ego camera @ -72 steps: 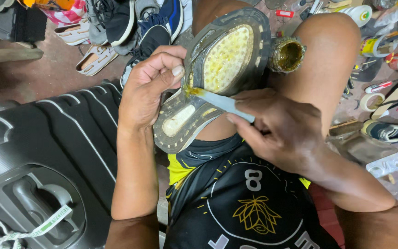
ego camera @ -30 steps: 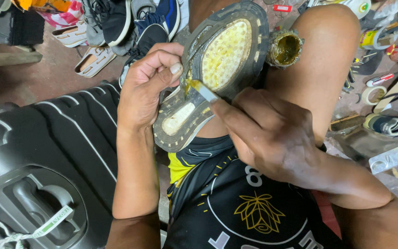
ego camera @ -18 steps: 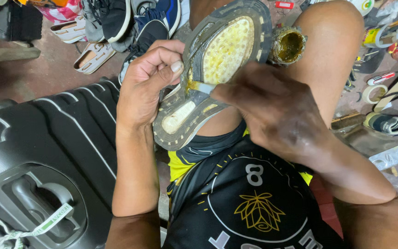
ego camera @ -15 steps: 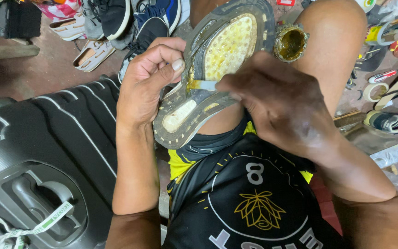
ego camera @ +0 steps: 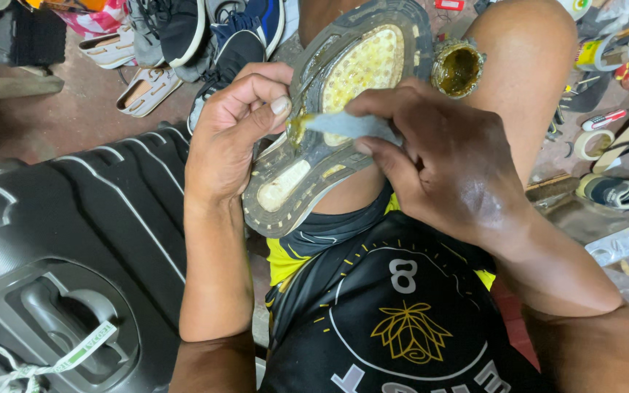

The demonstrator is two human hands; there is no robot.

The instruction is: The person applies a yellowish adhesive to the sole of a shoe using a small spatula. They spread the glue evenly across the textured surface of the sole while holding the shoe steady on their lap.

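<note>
The left hand (ego camera: 231,135) is curled shut around the edge of a shoe sole (ego camera: 336,109), thumb pressed on its upturned face and fingers wrapped behind, so the sole is held tilted over the person's lap, between the raised knees. The sole is dark grey at the rim with pale yellow, pebbled panels in the middle, one large at the forefoot and one smaller near the heel.

The right hand (ego camera: 445,156) is pinched closed on a flat grey-blue spreader strip (ego camera: 347,125), thumb below and fingers above. The strip's far tip carries a smear of yellowish glue and touches the sole just beside the left thumb, near the sole's waist.

A small round tin (ego camera: 458,67) stands open beside the toe of the sole, against the right knee; its inside is coated with amber-yellow glue.

On the floor at the left lies a black hard-shell suitcase (ego camera: 74,240) with a tag on its handle. Shoes and sandals (ego camera: 183,36) are heaped beyond it, and rolls of tape (ego camera: 592,144) and other shoes lie at the right.
</note>
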